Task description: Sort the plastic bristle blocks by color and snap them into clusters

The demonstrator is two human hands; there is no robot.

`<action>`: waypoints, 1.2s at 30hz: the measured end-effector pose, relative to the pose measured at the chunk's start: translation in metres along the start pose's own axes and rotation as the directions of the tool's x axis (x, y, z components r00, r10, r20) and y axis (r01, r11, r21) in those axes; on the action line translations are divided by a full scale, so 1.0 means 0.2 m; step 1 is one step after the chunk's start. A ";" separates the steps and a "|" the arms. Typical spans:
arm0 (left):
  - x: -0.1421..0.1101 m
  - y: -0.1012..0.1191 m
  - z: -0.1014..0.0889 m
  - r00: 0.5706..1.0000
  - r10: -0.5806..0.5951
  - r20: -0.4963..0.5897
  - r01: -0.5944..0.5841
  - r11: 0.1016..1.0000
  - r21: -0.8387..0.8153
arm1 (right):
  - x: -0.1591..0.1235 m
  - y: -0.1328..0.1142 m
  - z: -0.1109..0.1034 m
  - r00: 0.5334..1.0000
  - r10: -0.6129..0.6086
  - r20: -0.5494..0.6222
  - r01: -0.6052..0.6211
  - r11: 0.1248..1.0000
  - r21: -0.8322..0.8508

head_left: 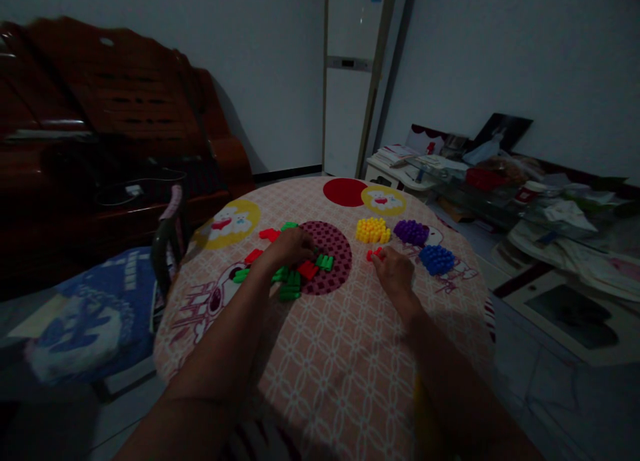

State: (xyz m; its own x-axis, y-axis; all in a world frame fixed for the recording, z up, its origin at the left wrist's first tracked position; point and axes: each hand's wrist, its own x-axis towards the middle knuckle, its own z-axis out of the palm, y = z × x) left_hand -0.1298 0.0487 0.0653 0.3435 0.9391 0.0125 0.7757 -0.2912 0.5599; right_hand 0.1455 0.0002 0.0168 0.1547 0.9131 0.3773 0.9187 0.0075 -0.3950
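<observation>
My left hand point(295, 246) is over a loose scatter of red and green plastic toy blocks, its fingers curled downward. Dark green shows at its fingertips, but I cannot make out what they hold. Among the scatter lie a red block point(308, 269), a green block point(325, 262) and another green block point(290, 287). My right hand point(396, 271) pinches a small red toy block point(374, 254) at or just above the cloth. Beyond it sits a tight group of yellow blocks point(373, 230). Purple blocks point(411, 232) and blue blocks point(437, 259) are grouped to the right.
The round table wears a patterned tablecloth point(345, 361). A chair with a blue cover point(110, 314) stands at the left, before a wooden sofa point(115, 107). To the right, a cluttered glass-topped table point(500, 187) carries papers, a cup and bags. A tall white cabinet point(350, 107) stands behind.
</observation>
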 end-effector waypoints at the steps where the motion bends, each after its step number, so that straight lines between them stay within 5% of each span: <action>1: 0.00 0.01 0.00 0.999 -0.006 0.039 0.004 0.999 0.047 | 0.00 0.00 0.00 1.000 0.002 0.012 -0.002 0.999 -0.032; 6: -0.02 0.07 0.02 0.980 -0.079 0.183 0.004 0.927 0.376 | 0.01 -0.01 -0.02 0.999 0.015 0.048 -0.008 0.991 -0.134; 9: -0.02 0.09 0.01 0.972 -0.113 0.207 0.017 0.908 0.419 | 0.00 0.00 -0.02 1.000 0.005 0.015 -0.004 0.992 -0.122; 14: 0.00 -0.04 -0.07 0.975 -0.161 -0.151 0.205 0.915 0.346 | -0.01 0.02 0.00 0.997 -0.027 -0.069 0.025 0.999 -0.029; 18: -0.02 -0.27 -0.13 0.857 -0.272 -0.439 0.389 0.899 0.201 | -0.01 0.01 -0.01 0.995 -0.033 -0.091 0.035 0.999 0.017; 21: -0.04 -0.42 -0.13 0.797 -0.333 -0.504 0.451 0.883 0.130 | -0.01 0.01 0.00 0.994 -0.034 -0.106 0.036 0.999 0.022; 24: -0.05 -0.47 -0.10 0.826 -0.333 -0.456 0.423 0.900 0.108 | -0.01 0.02 0.01 0.993 -0.042 -0.113 0.045 0.999 0.029; 29: 0.00 -0.38 -0.04 0.928 -0.210 -0.306 0.291 0.924 0.249 | -0.01 0.04 0.02 0.987 -0.046 -0.153 0.060 0.994 0.088; 36: 0.00 -0.32 -0.06 0.902 -0.231 -0.365 0.342 0.898 0.276 | 0.03 0.09 -0.03 0.942 0.090 -0.325 0.021 0.946 0.324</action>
State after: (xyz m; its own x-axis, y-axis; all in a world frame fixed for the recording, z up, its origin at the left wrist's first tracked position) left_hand -0.1862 0.0700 0.0396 -0.0629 0.9809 0.1841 0.9602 0.0092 0.2790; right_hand 0.1660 0.0033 0.0171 0.3463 0.7281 0.5916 0.7547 0.1584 -0.6367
